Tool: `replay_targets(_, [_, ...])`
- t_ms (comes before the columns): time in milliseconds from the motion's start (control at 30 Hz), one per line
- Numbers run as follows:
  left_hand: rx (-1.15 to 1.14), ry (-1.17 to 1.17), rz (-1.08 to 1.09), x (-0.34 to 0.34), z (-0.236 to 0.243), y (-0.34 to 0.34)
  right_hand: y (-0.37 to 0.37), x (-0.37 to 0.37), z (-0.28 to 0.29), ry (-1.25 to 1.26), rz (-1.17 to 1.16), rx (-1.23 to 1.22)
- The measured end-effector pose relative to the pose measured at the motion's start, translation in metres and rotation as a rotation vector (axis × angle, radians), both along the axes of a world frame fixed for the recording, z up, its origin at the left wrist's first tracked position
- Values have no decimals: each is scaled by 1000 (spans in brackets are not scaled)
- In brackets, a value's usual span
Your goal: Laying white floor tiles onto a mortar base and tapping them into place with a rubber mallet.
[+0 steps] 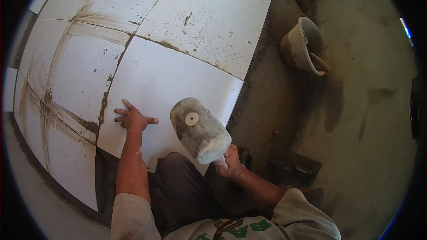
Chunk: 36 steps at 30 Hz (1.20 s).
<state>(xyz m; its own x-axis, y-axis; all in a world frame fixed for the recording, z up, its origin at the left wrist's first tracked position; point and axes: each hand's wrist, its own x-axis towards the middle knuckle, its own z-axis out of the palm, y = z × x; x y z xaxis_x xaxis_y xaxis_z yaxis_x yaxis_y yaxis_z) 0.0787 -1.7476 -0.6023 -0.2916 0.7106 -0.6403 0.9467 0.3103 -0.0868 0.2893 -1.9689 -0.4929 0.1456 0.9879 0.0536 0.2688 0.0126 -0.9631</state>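
A clean white floor tile (173, 73) lies in front of me, bordered at its left and far edges by dark, uneven joints. Flat on its left part rests my left hand (134, 118), fingers spread and thumb pointing right. My right hand (230, 162) is wrapped round the handle of a rubber mallet (200, 129), which is raised above the tile's near right part. The mallet's head is grey and dusty, with a pale round spot on its upper side. Most of the handle is hidden behind the head and my fist.
Mortar-smeared white tiles (84, 66) extend left and ahead. On bare ground at the right stands a dirty bucket (296, 46) with a tool handle (319, 62) in it. A dark box-like object with a metal piece (304, 169) lies near my right forearm. My knee (178, 173) touches the tile's near side.
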Motion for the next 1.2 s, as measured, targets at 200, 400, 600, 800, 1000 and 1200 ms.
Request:
replay_targets(200, [7, 1, -32, 4, 3, -3, -33, 5, -39, -11, -148, -198])
replay_targets(400, [22, -27, -38, 1, 3, -8, -39, 10, -89, -148, -278, -491])
replay_targets(600, [89, -64, -27, -3, 0, -14, -74, 4, -65, -139, -245, -443])
replay_targets(800, [237, -115, -67, -22, -16, -35, -100, 4, -70, -222, -150, -594])
replay_targets(1000, [660, -320, -392, -59, -47, -106, -36, 77, -39, -676, 69, -639])
replay_targets(1200, [410, -455, -130, -107, 15, -240, -13, 148, 14, -949, 281, -448])
